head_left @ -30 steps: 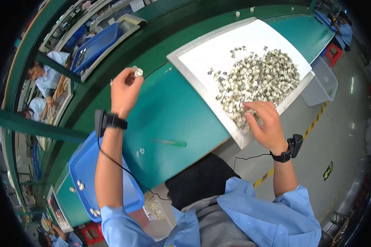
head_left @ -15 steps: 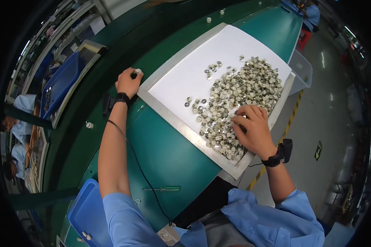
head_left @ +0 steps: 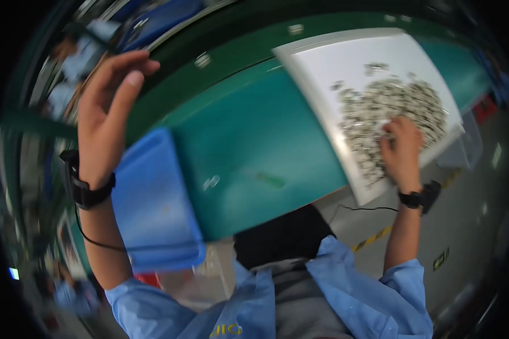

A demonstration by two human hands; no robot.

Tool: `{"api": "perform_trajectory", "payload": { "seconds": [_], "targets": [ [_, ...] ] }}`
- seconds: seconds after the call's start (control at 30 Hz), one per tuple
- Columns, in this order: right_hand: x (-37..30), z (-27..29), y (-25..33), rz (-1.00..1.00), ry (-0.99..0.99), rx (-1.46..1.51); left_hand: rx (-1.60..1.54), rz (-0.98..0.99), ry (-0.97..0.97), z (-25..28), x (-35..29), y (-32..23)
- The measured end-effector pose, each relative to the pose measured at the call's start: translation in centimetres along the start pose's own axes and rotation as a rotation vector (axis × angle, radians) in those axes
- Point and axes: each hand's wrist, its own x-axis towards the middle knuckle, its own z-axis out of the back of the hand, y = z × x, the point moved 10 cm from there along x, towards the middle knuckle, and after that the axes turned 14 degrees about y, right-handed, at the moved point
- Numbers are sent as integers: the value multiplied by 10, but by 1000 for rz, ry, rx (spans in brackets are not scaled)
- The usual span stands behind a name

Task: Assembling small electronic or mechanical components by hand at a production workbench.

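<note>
My left hand [head_left: 108, 107] is raised over the far left edge of a blue plastic tray [head_left: 181, 198]. Its fingers are stretched out, thumb apart, and nothing shows in it. At the right, my right hand [head_left: 404, 148] reaches into a heap of small round white-and-silver parts [head_left: 390, 96] on a white board with a pale raised frame [head_left: 321, 110]. Its fingers are curled together at the heap's middle; whatever lies between the fingertips is blurred. Single small white parts [head_left: 202, 60] stand spaced out along the dark green strip beyond the board.
On the green tabletop [head_left: 254, 147] lie a green-handled screwdriver [head_left: 270, 179] and a small pale ring-like item [head_left: 211, 182]. A cable runs from each wrist's black band. A clear bin [head_left: 466, 144] stands past the board's right side. Other people [head_left: 87, 53] sit at the far left.
My left hand has let go of a small white part, now standing on the green strip, and swung left over the blue tray. The view has turned left; my right hand stays at the heap.
</note>
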Motion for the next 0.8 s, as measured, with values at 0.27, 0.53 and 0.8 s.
{"api": "perform_trajectory", "payload": {
  "seconds": [0.27, 0.53, 0.8],
  "targets": [
    [0, -12, -31, -76, -78, 335, 349, 756, -126, 113, -311, 164],
    [-24, 3, -2, -75, -110, 520, 842, 856, -255, 83, -418, 251],
    [-62, 17, 56, -37, -152, 768, 1022, 549, -248, 68, -388, 248]
  ]
}}
